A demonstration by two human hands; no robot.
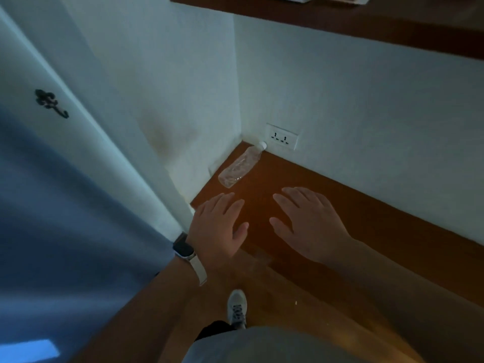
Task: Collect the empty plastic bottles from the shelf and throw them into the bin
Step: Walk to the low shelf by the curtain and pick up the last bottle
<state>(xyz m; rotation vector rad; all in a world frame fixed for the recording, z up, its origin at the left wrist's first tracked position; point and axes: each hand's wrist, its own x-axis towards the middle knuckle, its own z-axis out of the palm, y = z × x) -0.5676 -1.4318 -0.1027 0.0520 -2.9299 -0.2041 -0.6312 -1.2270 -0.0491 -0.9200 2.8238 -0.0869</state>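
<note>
A clear, crumpled plastic bottle [239, 166] with a white cap lies on its side on a low brown wooden shelf [366, 210], in the corner where two white walls meet. Its cap points at the wall socket. My left hand [218, 229], with a watch on the wrist, hovers palm down just in front of the bottle, fingers apart and holding nothing. My right hand [311, 224] hovers beside it to the right, also spread and holding nothing. No bin is in view.
A white double wall socket [282, 137] sits just above the shelf behind the bottle. A second wooden shelf [340, 24] runs overhead. A white door [39, 74] with a dark hook stands at the left. My white shoe [237, 307] is on the wooden floor.
</note>
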